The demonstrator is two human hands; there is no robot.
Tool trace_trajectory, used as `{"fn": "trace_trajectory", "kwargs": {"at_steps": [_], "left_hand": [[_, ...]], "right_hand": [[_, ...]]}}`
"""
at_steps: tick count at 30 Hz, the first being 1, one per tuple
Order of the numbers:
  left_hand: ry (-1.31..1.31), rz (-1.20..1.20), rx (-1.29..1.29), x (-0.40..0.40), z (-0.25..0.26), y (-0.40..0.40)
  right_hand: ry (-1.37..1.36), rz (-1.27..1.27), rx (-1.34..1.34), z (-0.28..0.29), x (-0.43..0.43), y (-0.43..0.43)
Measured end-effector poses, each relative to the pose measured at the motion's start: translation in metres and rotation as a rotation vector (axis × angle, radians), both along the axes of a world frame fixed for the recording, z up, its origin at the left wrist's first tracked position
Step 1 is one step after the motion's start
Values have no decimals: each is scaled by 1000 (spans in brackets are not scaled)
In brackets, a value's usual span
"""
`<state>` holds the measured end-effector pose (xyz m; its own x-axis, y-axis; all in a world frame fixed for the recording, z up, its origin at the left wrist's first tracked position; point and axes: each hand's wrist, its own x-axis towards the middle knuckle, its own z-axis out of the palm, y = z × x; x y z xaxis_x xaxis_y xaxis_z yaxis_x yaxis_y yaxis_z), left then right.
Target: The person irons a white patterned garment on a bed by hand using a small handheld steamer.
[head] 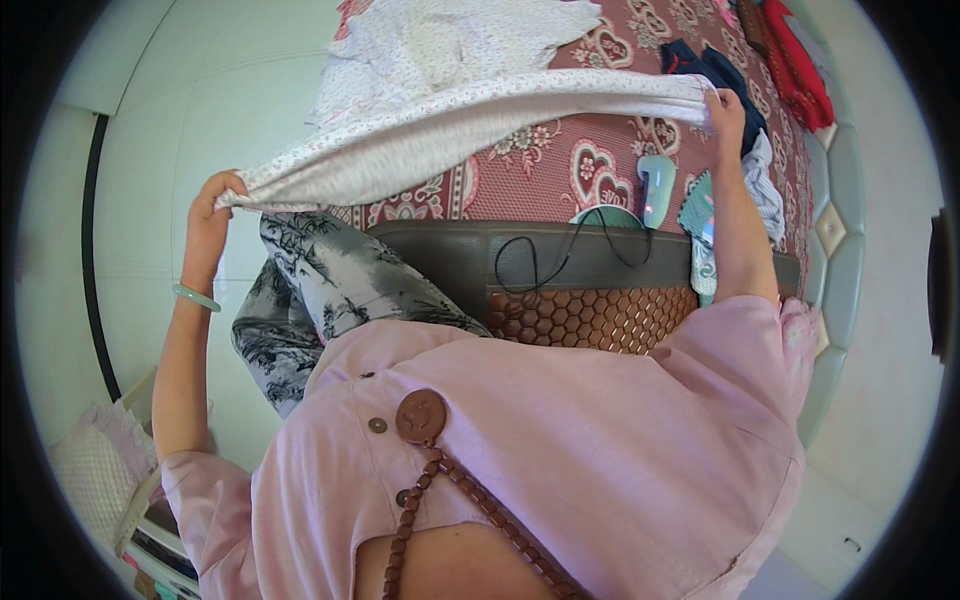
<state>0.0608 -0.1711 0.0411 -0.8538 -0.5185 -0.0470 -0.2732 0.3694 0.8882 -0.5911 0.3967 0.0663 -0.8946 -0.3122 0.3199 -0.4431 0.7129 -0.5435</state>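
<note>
A white fabric garment with a small floral print (pixel 465 124) is stretched between both hands above the bed. My left hand (pixel 217 196) grips its lower left end; a pale green bangle (pixel 196 298) circles that wrist. My right hand (pixel 726 116) pinches the gathered end at the upper right. Beyond the stretched cloth, another white printed cloth (pixel 450 37) lies spread on the red heart-patterned bed cover (pixel 525 176). A pale green handheld device (pixel 657 187) rests on the cover below the cloth, near a black cord (pixel 534 262).
Dark blue clothing (pixel 720 71), a striped grey cloth (pixel 761 187) and red clothing (pixel 799 71) lie on the bed's right side, beside the padded headboard (pixel 844 255). A dark leather-like bed edge (pixel 435 244) is close to my body. At lower left stands a container with quilted fabric (pixel 97 457).
</note>
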Motion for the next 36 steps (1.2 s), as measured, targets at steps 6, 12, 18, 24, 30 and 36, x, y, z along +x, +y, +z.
{"fn": "trace_trajectory", "kwargs": {"at_steps": [6, 12, 18, 24, 30, 36], "left_hand": [[-44, 5, 163, -29, 42, -2], [75, 182, 363, -46, 41, -3], [478, 239, 634, -65, 71, -21], [168, -218, -53, -23, 86, 51], [-243, -634, -210, -27, 59, 155], [-68, -391, -147, -50, 53, 147]], "right_hand": [[-163, -27, -147, 100, 31, 20], [21, -2, 99, 84, -11, 9], [381, -86, 70, 97, -37, -50], [356, -188, 203, 67, -34, -9], [214, -133, 456, -64, 22, 73], [-95, -277, 69, -88, 183, 76]]}}
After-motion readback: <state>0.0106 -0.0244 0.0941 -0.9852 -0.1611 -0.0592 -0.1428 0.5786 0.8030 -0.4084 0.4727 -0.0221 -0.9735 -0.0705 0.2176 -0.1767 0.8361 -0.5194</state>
